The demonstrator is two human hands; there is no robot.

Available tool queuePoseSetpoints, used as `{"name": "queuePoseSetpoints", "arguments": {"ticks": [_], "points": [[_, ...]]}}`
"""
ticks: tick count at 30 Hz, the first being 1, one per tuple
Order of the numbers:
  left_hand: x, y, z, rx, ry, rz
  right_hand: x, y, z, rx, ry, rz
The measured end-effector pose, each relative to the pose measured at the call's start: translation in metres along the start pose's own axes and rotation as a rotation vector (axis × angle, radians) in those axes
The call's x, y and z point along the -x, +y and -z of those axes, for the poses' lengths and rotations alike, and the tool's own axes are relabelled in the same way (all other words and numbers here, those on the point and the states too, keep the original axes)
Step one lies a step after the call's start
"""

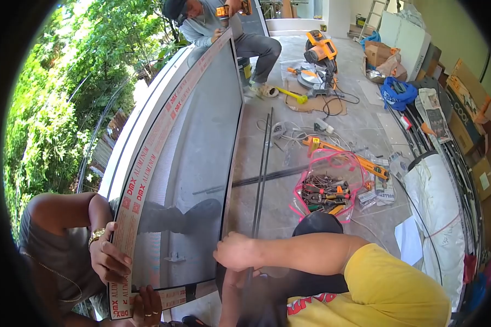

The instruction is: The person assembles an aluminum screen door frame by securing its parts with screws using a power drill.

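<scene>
A large framed panel with dark see-through infill stands tilted before me, its edges covered in red-and-white DMX ALUMINUM tape. My right hand is closed at the panel's near right edge, fingers curled in; what they pinch is hidden. Just beneath it, my left hand is mostly covered by the right hand and forearm, so its fingers cannot be made out. Long thin dark strips lie along the floor and reach toward my hands. At the left, a co-worker's hands grip the taped lower corner.
Another person holds a yellow drill at the panel's far end. A clear pink-edged bag of tools, an orange level and a miter saw are on the floor. Boxes and wrapped lengths line the right.
</scene>
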State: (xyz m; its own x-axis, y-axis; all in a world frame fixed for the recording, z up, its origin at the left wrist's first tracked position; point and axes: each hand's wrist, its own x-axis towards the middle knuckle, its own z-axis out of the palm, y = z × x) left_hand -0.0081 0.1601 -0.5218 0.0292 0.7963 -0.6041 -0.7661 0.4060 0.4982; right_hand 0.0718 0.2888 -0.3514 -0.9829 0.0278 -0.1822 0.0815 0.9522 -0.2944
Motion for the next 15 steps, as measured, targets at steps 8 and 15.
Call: {"name": "queuePoseSetpoints", "arguments": {"ticks": [8, 15], "points": [[0.010, 0.005, -0.005, 0.044, -0.043, 0.063, -0.002, -0.003, 0.002, -0.010, 0.002, -0.008], [0.009, 0.002, 0.000, 0.079, -0.139, 0.130, -0.009, -0.007, -0.008, -0.034, -0.039, -0.011]]}}
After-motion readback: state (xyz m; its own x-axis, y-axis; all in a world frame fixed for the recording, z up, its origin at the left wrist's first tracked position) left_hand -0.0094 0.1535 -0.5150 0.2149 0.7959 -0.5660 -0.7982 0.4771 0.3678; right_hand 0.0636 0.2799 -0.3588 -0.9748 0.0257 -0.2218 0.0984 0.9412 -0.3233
